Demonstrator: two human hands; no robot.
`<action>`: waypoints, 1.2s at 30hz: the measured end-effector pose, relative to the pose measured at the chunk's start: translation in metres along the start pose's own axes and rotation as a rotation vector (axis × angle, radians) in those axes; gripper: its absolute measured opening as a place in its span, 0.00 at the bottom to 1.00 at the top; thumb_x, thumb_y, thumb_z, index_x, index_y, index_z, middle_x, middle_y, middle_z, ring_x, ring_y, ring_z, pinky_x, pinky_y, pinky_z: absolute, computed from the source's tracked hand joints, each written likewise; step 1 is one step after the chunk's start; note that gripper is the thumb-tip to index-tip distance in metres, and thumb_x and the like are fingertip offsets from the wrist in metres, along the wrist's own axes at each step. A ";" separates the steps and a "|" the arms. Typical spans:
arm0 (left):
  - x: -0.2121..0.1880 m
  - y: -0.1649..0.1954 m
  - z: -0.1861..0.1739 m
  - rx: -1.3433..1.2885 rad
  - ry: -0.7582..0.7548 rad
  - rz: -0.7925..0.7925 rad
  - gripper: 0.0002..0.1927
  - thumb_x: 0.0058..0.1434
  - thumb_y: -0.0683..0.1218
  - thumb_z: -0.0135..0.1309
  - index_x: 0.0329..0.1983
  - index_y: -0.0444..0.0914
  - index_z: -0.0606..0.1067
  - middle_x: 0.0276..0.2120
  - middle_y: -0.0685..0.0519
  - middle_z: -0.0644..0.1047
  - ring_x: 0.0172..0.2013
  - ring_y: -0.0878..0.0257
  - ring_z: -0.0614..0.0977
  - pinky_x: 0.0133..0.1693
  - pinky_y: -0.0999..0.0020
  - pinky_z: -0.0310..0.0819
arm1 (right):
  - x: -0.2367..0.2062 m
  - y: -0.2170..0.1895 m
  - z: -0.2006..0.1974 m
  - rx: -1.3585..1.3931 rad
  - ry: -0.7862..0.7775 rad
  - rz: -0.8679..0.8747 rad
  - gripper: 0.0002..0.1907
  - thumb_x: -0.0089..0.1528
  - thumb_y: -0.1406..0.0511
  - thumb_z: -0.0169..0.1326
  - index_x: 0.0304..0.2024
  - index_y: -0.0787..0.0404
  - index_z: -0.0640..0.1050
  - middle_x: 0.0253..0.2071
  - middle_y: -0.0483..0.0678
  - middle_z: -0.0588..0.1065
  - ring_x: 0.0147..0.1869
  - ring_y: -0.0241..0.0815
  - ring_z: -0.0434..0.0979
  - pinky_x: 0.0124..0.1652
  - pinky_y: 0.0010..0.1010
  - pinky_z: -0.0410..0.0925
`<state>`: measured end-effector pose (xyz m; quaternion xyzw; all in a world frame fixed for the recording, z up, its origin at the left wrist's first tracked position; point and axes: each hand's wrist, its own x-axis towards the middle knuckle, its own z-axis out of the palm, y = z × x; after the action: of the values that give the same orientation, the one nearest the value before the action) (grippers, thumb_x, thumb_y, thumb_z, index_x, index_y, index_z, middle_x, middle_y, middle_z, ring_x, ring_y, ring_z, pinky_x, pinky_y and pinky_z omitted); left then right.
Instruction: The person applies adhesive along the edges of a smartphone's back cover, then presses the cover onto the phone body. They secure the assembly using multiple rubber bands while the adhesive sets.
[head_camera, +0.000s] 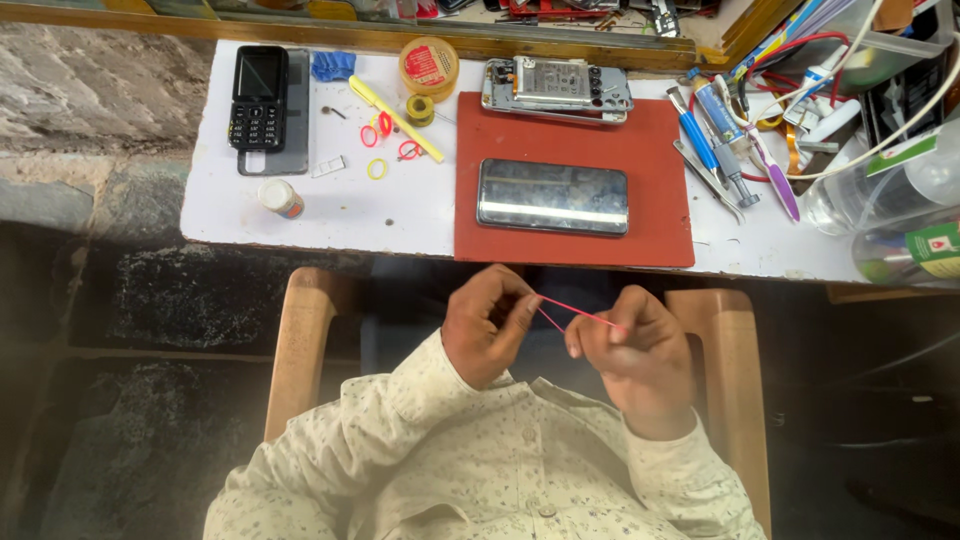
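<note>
Both of my hands hang below the table's front edge, over my lap. A thin red rubber band is stretched between them. My left hand pinches one end with bent fingers, and my right hand grips the other end. Just beyond them, a smartphone with a dark glossy screen lies flat on a red mat on the white table.
An opened phone body lies at the mat's far edge. To the left are a black keypad phone, a yellow tool, loose rubber bands, a solder spool and a small bottle. Tools, tubes and cables crowd the right side.
</note>
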<state>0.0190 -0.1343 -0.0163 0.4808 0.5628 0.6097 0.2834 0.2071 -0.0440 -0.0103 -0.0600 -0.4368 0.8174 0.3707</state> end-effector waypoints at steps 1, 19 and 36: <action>-0.002 0.003 0.001 0.014 -0.033 0.054 0.04 0.66 0.39 0.57 0.38 0.33 0.75 0.32 0.50 0.77 0.28 0.66 0.77 0.30 0.71 0.72 | -0.001 0.003 0.001 -0.082 0.030 -0.008 0.14 0.61 0.74 0.61 0.40 0.59 0.68 0.26 0.43 0.69 0.28 0.35 0.66 0.44 0.36 0.67; 0.088 -0.047 -0.025 0.752 0.236 -0.027 0.19 0.62 0.52 0.64 0.52 0.39 0.78 0.48 0.44 0.71 0.48 0.47 0.72 0.49 0.51 0.69 | 0.122 -0.036 -0.058 -1.802 -0.229 -0.215 0.40 0.46 0.52 0.73 0.59 0.58 0.79 0.61 0.53 0.73 0.62 0.59 0.66 0.61 0.47 0.62; 0.117 -0.047 -0.052 0.436 -0.010 0.426 0.15 0.58 0.45 0.66 0.47 0.37 0.81 0.46 0.49 0.82 0.49 0.51 0.82 0.56 0.57 0.74 | 0.140 -0.048 -0.060 -1.709 -0.288 -0.391 0.18 0.62 0.60 0.66 0.51 0.62 0.83 0.47 0.49 0.79 0.50 0.51 0.73 0.52 0.40 0.68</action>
<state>-0.0810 -0.0424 -0.0250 0.6405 0.5654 0.5180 0.0419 0.1583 0.1051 0.0212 -0.1371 -0.9426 0.1339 0.2736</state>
